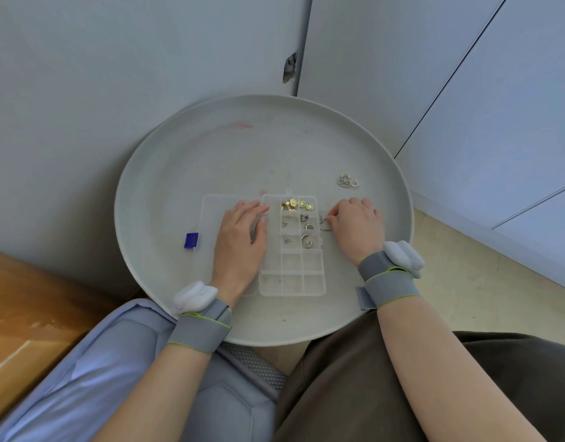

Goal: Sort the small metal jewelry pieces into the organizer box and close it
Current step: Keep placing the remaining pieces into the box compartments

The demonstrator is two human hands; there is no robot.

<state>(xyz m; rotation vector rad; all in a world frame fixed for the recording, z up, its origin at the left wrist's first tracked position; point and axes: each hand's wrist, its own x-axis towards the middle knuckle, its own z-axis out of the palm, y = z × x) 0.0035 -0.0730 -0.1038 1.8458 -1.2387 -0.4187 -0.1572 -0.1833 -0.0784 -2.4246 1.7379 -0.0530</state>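
Now, the tray [242, 148] carried everything. The box [292, 282] sat on it with its long axis running away from the person. Its lid [211, 208] was thrown open flat to the box's left.

The left hand [241, 240] lay on that lid, fingers loose and nearly straight, tips against the box's left wall. It held nothing and looked to be steadying the box.

The right hand [354, 224] was just right of the box, level with its middle rows. Its fingers were curled down, tips pinching a silver heart [325, 225] right beside the box's right wall. Whether the heart was lifted or not, I could not tell.

So this one was the right hand's job: the cells lay directly to its left, a short carry over the wall.

Gold studs [293, 204] filled the box's far cells, silver bits [306, 226] the rows behind them, and the nearest rows looked empty. More loose pieces [346, 180] waited beyond the box's far right corner, again nearer the right hand. A blue tag [191, 240] sat well left of the box, past the lid.
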